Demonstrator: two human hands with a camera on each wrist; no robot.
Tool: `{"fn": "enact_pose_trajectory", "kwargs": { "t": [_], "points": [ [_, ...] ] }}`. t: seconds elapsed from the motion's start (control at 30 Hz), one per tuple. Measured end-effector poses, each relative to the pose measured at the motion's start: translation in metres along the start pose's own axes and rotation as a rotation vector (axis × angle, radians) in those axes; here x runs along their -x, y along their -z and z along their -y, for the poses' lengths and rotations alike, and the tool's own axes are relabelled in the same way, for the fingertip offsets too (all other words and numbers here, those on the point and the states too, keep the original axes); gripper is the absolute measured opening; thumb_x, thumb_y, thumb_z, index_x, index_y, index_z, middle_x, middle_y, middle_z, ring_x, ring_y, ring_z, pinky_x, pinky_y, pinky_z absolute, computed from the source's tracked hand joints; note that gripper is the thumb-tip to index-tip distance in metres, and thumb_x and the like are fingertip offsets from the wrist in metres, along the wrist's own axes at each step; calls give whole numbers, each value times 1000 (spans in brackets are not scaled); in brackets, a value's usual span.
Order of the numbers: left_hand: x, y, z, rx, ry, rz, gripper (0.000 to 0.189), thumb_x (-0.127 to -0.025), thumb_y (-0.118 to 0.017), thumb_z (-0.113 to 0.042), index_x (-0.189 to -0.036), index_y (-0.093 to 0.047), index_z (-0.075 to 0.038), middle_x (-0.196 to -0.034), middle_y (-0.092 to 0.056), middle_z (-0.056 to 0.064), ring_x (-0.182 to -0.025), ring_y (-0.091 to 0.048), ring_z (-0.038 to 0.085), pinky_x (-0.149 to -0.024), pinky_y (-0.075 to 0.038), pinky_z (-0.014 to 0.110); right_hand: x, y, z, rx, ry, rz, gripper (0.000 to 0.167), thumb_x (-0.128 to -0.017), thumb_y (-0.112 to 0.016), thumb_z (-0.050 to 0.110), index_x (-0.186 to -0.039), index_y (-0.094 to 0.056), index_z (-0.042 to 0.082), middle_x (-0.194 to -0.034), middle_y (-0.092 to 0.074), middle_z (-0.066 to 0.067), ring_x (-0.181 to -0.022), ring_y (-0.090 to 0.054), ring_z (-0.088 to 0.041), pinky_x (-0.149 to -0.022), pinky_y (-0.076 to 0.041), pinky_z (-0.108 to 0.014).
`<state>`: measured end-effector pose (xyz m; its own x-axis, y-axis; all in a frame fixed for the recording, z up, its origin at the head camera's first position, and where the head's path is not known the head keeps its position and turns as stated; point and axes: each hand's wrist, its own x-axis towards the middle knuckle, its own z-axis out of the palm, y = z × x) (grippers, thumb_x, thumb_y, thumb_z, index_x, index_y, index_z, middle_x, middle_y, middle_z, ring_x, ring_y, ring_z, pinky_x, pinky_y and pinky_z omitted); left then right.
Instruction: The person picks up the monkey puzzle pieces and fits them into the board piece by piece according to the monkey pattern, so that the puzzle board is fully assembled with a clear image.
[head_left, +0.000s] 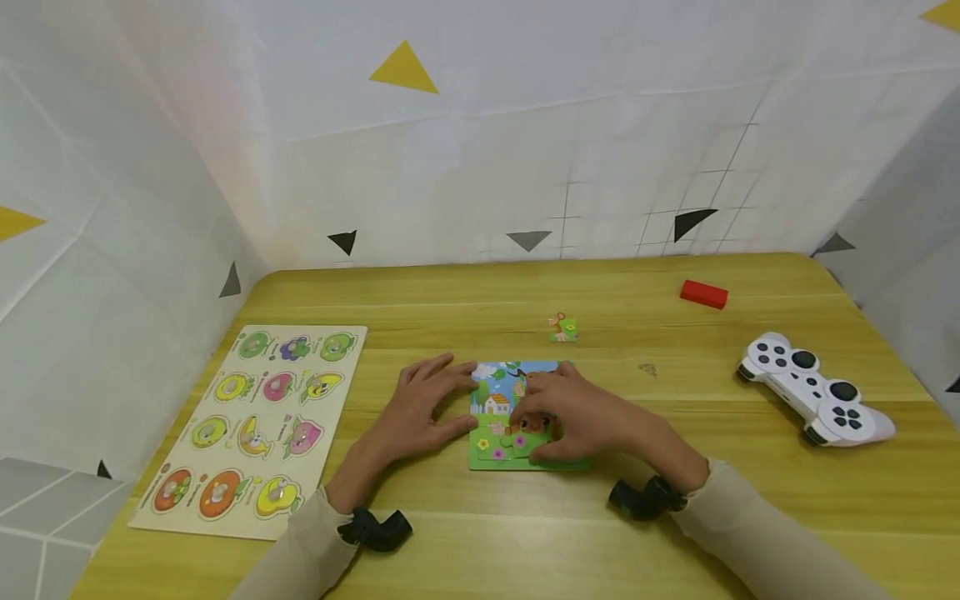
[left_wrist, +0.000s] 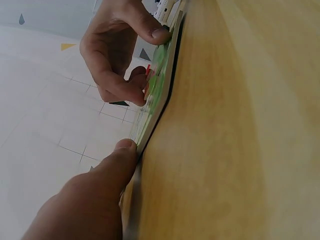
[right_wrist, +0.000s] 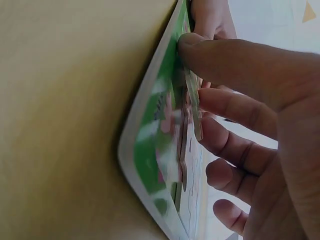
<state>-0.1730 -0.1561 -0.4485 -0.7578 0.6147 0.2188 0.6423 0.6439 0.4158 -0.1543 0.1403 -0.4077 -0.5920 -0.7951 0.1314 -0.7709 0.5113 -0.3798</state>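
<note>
A small jigsaw board (head_left: 487, 465) with a green rim and a picture of a house lies flat on the table. My left hand (head_left: 431, 408) rests at its left side, fingers loosely extended, with the thumb (left_wrist: 125, 145) at the board's edge. Over the right part of the board, my right hand (head_left: 573, 412) pinches a thin puzzle piece (right_wrist: 194, 95) between thumb and fingers. That piece is tilted up from the board, and the hand hides much of the picture beneath. Beyond the board lies a loose puzzle piece (head_left: 563, 328) with a brown animal on green.
A cream fruit puzzle board (head_left: 258, 461) with knobbed pieces lies at the left of the wooden table. On the right is a white game controller (head_left: 813, 392), and a red block (head_left: 704, 294) lies toward the back. White patterned cloth stands behind the table.
</note>
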Motion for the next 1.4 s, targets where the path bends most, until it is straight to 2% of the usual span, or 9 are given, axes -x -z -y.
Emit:
{"fn": "enact_pose_trajectory", "kwargs": {
  "t": [0.33,0.63,0.8,1.13,1.27,1.4],
  "points": [
    [0,-1,0,-7,-19,-12,47,-95,-66,-53,-135,-61,-28,-158,-47,-7,-154,-31,29,-118,-22,58,1,-1,4,17,20,0,42,-76,-87,50,-111,-75,30,-88,-58,13,-80,-48,-3,-83,-28,-35],
    [-1,0,0,-3,-19,-9,47,-96,-65,-54,-135,-61,-28,-159,-47,-7,-154,-31,29,-118,-22,58,-1,2,2,-67,23,-2,23,-83,-86,34,-103,-78,30,-78,-60,19,-75,-51,-3,-81,-27,-34],
    [-1,-1,1,4,-8,-2,48,-96,-64,-54,-136,-60,-28,-159,-46,-8,-154,-29,28,-118,-20,57,-2,-2,2,-70,10,31,21,-83,-85,31,-103,-78,28,-75,-58,22,-73,-49,-1,-80,-26,-32],
    [-1,0,1,1,-2,-1,48,-95,-65,-54,-136,-60,-29,-159,-46,-8,-155,-29,27,-118,-20,56,-2,-1,3,-76,1,36,21,-84,-85,30,-103,-78,30,-73,-54,23,-74,-45,-2,-80,-25,-35],
    [0,0,1,-2,-11,-9,47,-95,-66,-53,-135,-60,-28,-158,-48,-7,-154,-31,28,-117,-22,58,-2,-1,0,-104,4,20,20,-85,-85,29,-103,-79,30,-71,-55,23,-73,-46,-3,-85,-27,-38],
    [0,-1,1,-7,-19,-6,48,-95,-66,-53,-136,-60,-28,-158,-48,-7,-154,-31,28,-117,-22,58,-1,-1,-8,-142,-14,-34,12,-89,-80,29,-100,-79,33,-76,-61,26,-77,-50,-7,-85,-27,-39]
  ]
}}
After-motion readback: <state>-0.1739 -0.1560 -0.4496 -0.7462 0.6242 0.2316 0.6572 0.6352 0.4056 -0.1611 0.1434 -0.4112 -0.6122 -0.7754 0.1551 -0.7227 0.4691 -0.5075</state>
